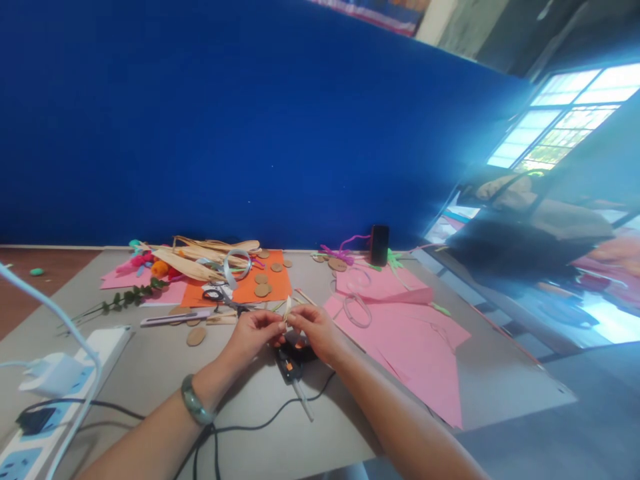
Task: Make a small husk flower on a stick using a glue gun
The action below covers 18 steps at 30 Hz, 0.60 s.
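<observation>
Both my hands meet near the middle of the table, fingertips pinched together. My left hand (257, 333) and my right hand (315, 330) are closed on a small, pale strip of dried husk (287, 307), whose tip sticks up between the fingers; its lower part is hidden. Just below my hands lies a black hot glue gun (291, 370), with a glue stick (303, 402) poking out of its back. Scissors (225, 298) with dark handles lie beyond my left hand. A utility knife (175, 317) rests to its left.
Dried husks (200, 257) and coloured pompoms (160, 269) lie at the back left. Orange paper (240, 290) carries wooden discs and a tape roll. Pink sheets (400, 333) cover the right. A phone (379, 245) stands upright. A power strip (60, 407) and cables occupy the left. A person (540, 207) is at right.
</observation>
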Each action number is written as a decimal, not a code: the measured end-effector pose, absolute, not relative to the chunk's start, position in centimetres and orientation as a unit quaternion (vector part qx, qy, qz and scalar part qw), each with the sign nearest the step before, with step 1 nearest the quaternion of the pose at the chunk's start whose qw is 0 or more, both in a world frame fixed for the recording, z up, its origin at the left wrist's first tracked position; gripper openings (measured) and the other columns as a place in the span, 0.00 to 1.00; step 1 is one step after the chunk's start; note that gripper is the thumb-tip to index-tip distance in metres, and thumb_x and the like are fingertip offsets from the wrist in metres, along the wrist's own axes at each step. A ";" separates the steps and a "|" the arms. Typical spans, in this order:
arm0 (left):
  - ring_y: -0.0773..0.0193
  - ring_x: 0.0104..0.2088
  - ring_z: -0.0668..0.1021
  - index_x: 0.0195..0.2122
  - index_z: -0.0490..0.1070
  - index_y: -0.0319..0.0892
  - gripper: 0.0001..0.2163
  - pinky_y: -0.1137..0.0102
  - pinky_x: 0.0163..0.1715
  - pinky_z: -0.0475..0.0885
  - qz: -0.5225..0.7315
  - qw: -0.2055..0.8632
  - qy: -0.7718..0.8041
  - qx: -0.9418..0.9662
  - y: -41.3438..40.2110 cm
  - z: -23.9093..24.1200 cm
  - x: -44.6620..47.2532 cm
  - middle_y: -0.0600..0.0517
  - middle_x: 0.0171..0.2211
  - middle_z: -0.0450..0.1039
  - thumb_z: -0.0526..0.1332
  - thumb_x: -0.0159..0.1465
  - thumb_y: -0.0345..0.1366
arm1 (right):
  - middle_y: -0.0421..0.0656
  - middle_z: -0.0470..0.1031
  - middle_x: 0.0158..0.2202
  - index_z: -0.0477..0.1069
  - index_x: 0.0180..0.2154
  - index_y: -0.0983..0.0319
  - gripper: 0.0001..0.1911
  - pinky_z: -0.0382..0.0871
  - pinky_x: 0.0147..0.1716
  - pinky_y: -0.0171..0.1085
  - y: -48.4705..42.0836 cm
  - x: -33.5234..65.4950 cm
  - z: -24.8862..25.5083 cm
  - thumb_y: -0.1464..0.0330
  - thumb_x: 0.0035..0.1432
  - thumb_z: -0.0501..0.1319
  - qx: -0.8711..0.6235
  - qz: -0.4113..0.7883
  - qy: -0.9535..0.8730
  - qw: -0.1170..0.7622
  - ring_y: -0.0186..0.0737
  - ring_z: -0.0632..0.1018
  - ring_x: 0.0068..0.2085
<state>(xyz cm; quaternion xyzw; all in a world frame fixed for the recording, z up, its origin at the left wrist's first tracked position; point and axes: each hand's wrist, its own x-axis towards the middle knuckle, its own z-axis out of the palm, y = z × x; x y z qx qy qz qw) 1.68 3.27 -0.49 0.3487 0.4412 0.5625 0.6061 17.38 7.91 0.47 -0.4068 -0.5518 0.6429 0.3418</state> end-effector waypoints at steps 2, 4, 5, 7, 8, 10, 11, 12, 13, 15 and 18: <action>0.67 0.19 0.76 0.27 0.77 0.36 0.15 0.73 0.22 0.70 0.558 0.615 0.437 0.346 3.2 -0.4 1.6 0.51 0.20 0.76 0.74 0.45 0.41 | 0.36 0.67 0.22 0.75 0.31 0.61 0.15 0.63 0.15 0.28 7.8 17.3 0.5 0.56 0.47 0.69 -0.414 0.640 -0.547 0.346 0.32 0.70 0.24; 0.67 0.19 0.75 0.28 0.77 0.36 0.14 0.73 0.22 0.69 0.555 0.616 0.436 0.349 3.0 -0.1 1.6 0.51 0.19 0.76 0.74 0.46 0.41 | 0.37 0.69 0.23 0.76 0.31 0.61 0.15 0.63 0.15 0.28 7.8 17.3 0.5 0.56 0.47 0.69 -0.415 0.639 -0.547 0.347 0.32 0.70 0.24; 0.67 0.19 0.75 0.28 0.77 0.36 0.14 0.73 0.22 0.69 0.556 0.614 0.436 0.351 3.0 0.0 1.5 0.51 0.19 0.76 0.74 0.46 0.41 | 0.37 0.70 0.23 0.76 0.31 0.62 0.16 0.63 0.16 0.28 7.8 17.3 0.5 0.56 0.47 0.69 -0.414 0.639 -0.549 0.344 0.32 0.70 0.24; 0.67 0.19 0.75 0.27 0.78 0.36 0.15 0.73 0.21 0.70 0.558 0.606 0.440 0.358 2.9 0.3 1.5 0.50 0.19 0.76 0.74 0.45 0.41 | 0.38 0.72 0.25 0.76 0.32 0.62 0.16 0.65 0.16 0.29 7.9 17.4 0.6 0.57 0.47 0.69 -0.410 0.640 -0.556 0.335 0.33 0.71 0.25; 0.67 0.19 0.75 0.27 0.78 0.36 0.15 0.73 0.22 0.70 0.558 0.603 0.441 0.362 2.9 0.4 1.5 0.50 0.19 0.76 0.74 0.45 0.41 | 0.39 0.72 0.25 0.76 0.33 0.62 0.16 0.65 0.17 0.29 8.0 17.4 0.6 0.57 0.47 0.69 -0.408 0.640 -0.560 0.331 0.33 0.72 0.26; 0.67 0.19 0.75 0.27 0.78 0.36 0.15 0.73 0.21 0.70 0.557 0.600 0.442 0.366 2.9 0.5 1.5 0.50 0.18 0.76 0.74 0.45 0.41 | 0.39 0.73 0.26 0.76 0.33 0.63 0.16 0.66 0.18 0.29 8.0 17.5 0.7 0.57 0.47 0.69 -0.406 0.639 -0.566 0.326 0.33 0.72 0.26; 0.67 0.18 0.75 0.27 0.77 0.36 0.15 0.73 0.21 0.70 0.557 0.601 0.442 0.365 2.9 0.5 1.5 0.51 0.18 0.75 0.74 0.45 0.41 | 0.39 0.73 0.26 0.76 0.33 0.63 0.16 0.66 0.17 0.29 8.1 17.6 0.7 0.57 0.47 0.69 -0.405 0.638 -0.569 0.326 0.33 0.72 0.27; 0.67 0.19 0.75 0.27 0.77 0.36 0.14 0.73 0.21 0.70 0.557 0.601 0.443 0.364 2.9 0.5 1.5 0.51 0.19 0.76 0.74 0.45 0.41 | 0.39 0.73 0.26 0.76 0.33 0.63 0.16 0.65 0.17 0.29 8.1 17.6 0.7 0.57 0.46 0.69 -0.403 0.637 -0.571 0.325 0.33 0.72 0.27; 0.67 0.19 0.75 0.26 0.77 0.36 0.14 0.73 0.21 0.70 0.558 0.600 0.443 0.363 2.8 0.5 1.5 0.51 0.19 0.76 0.74 0.45 0.41 | 0.39 0.73 0.26 0.76 0.32 0.62 0.16 0.65 0.17 0.29 8.1 17.6 0.7 0.57 0.46 0.70 -0.403 0.637 -0.572 0.325 0.34 0.72 0.27; 0.67 0.19 0.76 0.26 0.77 0.36 0.14 0.73 0.21 0.70 0.557 0.600 0.444 0.363 2.8 0.5 1.5 0.50 0.20 0.76 0.74 0.45 0.41 | 0.38 0.73 0.26 0.76 0.31 0.62 0.16 0.65 0.17 0.29 8.1 17.6 0.7 0.57 0.46 0.70 -0.402 0.636 -0.573 0.324 0.34 0.72 0.27; 0.67 0.19 0.75 0.26 0.77 0.36 0.14 0.73 0.21 0.70 0.550 0.605 0.442 0.368 2.6 0.7 1.5 0.51 0.20 0.75 0.73 0.46 0.41 | 0.38 0.72 0.25 0.76 0.30 0.62 0.16 0.64 0.17 0.28 8.1 17.6 0.8 0.56 0.45 0.70 -0.397 0.634 -0.576 0.329 0.33 0.71 0.26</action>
